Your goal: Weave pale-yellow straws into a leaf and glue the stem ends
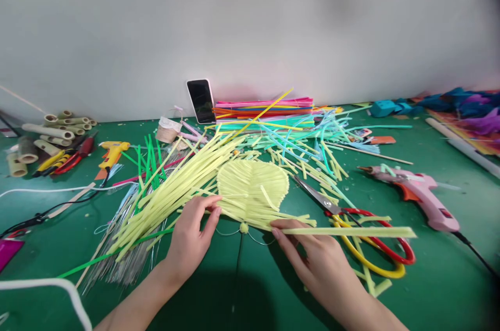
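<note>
A leaf shape made of pale yellow pipe cleaners lies in front of me, with a centre rib and a small round knob at its lower end. My left hand is at the leaf's lower left edge, thumb and forefinger closed on pale yellow pipe cleaner ends there. At the lower right, my right hand pinches a long pale yellow pipe cleaner that runs out to the right over the knuckles. A thin wire curves out on both sides of the knob. Short cut pieces rest on the leaf.
Red-and-yellow-handled scissors lie beside my right hand. A pink glue gun rests farther right, a yellow glue gun at left. Pipe cleaner bundles spread left and behind. A phone leans on the wall near bamboo pieces.
</note>
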{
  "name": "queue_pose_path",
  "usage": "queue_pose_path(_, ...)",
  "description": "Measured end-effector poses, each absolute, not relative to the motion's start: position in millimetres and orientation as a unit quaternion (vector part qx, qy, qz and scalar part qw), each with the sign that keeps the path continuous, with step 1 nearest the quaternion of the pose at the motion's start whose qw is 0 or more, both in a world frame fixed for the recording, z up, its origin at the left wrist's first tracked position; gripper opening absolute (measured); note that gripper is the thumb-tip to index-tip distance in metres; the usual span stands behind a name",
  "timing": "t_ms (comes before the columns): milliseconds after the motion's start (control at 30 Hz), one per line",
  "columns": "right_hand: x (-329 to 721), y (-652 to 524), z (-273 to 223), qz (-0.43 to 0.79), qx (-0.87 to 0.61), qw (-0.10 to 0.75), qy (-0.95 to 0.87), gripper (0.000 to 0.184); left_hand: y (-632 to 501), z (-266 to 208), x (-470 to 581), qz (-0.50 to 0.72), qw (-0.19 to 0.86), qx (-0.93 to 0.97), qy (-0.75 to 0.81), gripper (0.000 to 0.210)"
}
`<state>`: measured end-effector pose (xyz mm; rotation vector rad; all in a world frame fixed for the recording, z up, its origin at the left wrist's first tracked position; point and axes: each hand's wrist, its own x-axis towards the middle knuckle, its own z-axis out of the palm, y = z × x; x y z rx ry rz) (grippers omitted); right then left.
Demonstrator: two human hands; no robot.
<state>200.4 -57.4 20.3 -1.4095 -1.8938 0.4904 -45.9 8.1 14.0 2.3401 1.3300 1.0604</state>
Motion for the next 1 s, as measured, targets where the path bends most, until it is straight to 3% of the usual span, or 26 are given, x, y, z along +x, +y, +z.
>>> queue_pose_path(400,194,-58,35,0.437,-0.571,0.393,-0.574,0.02,-2,33,-61,0.582,0.053,0.694,0.42,0.025)
queue_pose_path(600,189,-59,32,0.497,-0.535,0.388,-0.562,0.02,4,28,-62,0.464,0.063,0.782,0.412,0.03)
queue_pose_path(700,189,-60,31,0.475,-0.543,0.359,-0.592,0.02,5,26,-55,0.396,0.102,0.821,0.399,0.028)
queue_pose_path(833,191,-60,29,0.426,-0.555,0.337,-0.631,0.023,5,27,-54,0.395,0.15,0.793,0.438,0.023)
queue_pose_path(933,192,-59,26,0.411,-0.556,0.329,-0.643,0.022,10,31,-67,0.389,0.084,0.76,0.514,0.012)
queue_pose_path(1000,192,-59,24,0.406,-0.552,0.323,-0.653,0.021,18,34,-81,0.335,0.027,0.758,0.559,0.017)
